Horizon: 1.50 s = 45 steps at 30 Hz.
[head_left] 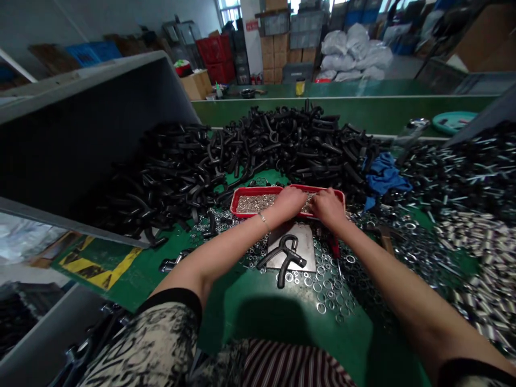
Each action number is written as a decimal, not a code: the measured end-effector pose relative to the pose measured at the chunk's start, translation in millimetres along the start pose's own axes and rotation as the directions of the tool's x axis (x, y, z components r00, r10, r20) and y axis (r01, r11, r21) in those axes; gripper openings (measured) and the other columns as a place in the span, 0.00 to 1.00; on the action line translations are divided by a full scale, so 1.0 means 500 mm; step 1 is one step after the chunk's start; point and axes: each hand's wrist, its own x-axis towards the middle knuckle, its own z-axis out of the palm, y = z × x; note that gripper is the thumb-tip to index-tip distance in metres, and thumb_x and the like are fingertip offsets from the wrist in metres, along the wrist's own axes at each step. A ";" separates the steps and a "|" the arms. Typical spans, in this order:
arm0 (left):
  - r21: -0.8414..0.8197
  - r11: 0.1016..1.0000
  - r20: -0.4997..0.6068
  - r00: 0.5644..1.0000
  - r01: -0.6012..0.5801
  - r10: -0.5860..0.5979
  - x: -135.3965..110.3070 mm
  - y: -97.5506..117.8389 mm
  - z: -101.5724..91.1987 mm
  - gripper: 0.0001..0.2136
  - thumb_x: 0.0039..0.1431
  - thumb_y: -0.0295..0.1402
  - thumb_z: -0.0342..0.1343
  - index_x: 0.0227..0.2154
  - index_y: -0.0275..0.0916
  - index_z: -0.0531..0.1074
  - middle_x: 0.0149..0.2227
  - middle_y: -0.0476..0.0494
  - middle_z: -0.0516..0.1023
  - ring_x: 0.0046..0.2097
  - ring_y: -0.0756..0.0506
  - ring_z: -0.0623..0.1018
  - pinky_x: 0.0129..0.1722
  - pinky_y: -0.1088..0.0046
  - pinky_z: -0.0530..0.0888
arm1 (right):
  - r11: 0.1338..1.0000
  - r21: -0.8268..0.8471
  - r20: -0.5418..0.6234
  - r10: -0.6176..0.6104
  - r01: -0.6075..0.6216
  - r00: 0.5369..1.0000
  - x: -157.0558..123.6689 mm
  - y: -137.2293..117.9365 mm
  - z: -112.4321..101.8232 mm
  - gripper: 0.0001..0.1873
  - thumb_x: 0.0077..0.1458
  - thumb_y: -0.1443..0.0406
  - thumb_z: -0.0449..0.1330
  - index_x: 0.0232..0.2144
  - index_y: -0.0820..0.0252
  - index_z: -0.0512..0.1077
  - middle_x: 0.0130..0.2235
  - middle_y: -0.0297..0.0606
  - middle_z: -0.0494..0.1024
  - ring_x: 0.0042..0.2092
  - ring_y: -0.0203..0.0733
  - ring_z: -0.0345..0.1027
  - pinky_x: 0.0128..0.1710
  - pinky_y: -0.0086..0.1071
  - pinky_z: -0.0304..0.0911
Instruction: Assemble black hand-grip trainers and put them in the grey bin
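Both my hands reach into a red tray [241,192] filled with small silver metal parts [253,203]. My left hand [289,201] rests curled on the parts, with a thin bracelet on its wrist. My right hand [328,207] is curled beside it, fingers down among the parts. What either hand holds is hidden. A black hand grip [285,255] lies on a small metal plate [306,248] just in front of the tray, between my forearms.
A big heap of black grip handles [250,150] lies behind the tray. Loose silver washers [322,285] cover the green table. Metal sleeves [475,236] are piled at right, next to a blue cloth [382,174]. A grey bin wall [80,134] stands at left.
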 end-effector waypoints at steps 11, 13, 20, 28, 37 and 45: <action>0.022 0.997 -0.074 0.994 0.077 -0.075 0.030 -0.012 0.080 0.12 0.66 0.24 0.48 0.40 0.28 0.77 0.41 0.28 0.79 0.46 0.35 0.76 0.49 0.56 0.64 | 0.985 0.170 -0.076 0.034 -0.021 0.997 0.013 0.016 0.047 0.09 0.59 0.66 0.56 0.32 0.61 0.76 0.37 0.51 0.76 0.45 0.57 0.64 0.48 0.48 0.60; -0.005 0.996 -0.090 0.992 0.091 -0.091 0.028 -0.016 0.082 0.12 0.67 0.25 0.47 0.40 0.29 0.76 0.42 0.30 0.79 0.47 0.36 0.76 0.49 0.57 0.64 | 0.966 0.256 -0.097 0.075 -0.048 0.992 0.014 0.020 0.053 0.09 0.60 0.64 0.57 0.30 0.60 0.75 0.35 0.47 0.77 0.43 0.54 0.65 0.49 0.48 0.59; -0.148 0.980 -0.179 0.971 0.132 -0.158 0.013 -0.020 0.085 0.11 0.68 0.28 0.47 0.42 0.31 0.74 0.43 0.34 0.79 0.47 0.38 0.76 0.50 0.60 0.63 | 0.867 0.462 -0.172 0.298 -0.190 0.939 0.014 0.014 0.052 0.10 0.62 0.58 0.56 0.33 0.58 0.71 0.35 0.44 0.79 0.36 0.47 0.69 0.40 0.38 0.62; -0.463 0.879 -0.212 0.948 0.118 -0.239 -0.005 -0.030 0.073 0.05 0.63 0.29 0.53 0.37 0.37 0.74 0.36 0.45 0.80 0.41 0.44 0.77 0.47 0.66 0.67 | 0.765 0.642 -0.083 0.137 -0.052 0.987 -0.074 -0.029 -0.021 0.13 0.61 0.57 0.56 0.39 0.57 0.76 0.42 0.41 0.80 0.44 0.47 0.72 0.48 0.40 0.64; -0.863 0.505 -0.277 0.815 0.022 -0.510 -0.034 -0.012 0.064 0.03 0.64 0.27 0.54 0.39 0.35 0.72 0.37 0.44 0.78 0.39 0.49 0.77 0.43 0.71 0.72 | 0.640 0.727 0.263 0.074 -0.248 0.962 -0.178 -0.091 0.022 0.13 0.61 0.56 0.55 0.33 0.58 0.72 0.33 0.37 0.80 0.32 0.41 0.72 0.36 0.34 0.66; -0.995 0.077 0.001 0.805 0.058 -0.594 -0.181 0.010 0.061 0.12 0.56 0.38 0.64 0.36 0.37 0.70 0.31 0.49 0.76 0.30 0.51 0.76 0.31 0.75 0.73 | 0.830 0.540 0.281 -0.025 -0.137 0.959 -0.156 -0.096 0.019 0.12 0.65 0.59 0.53 0.32 0.57 0.71 0.34 0.38 0.80 0.36 0.44 0.72 0.39 0.34 0.62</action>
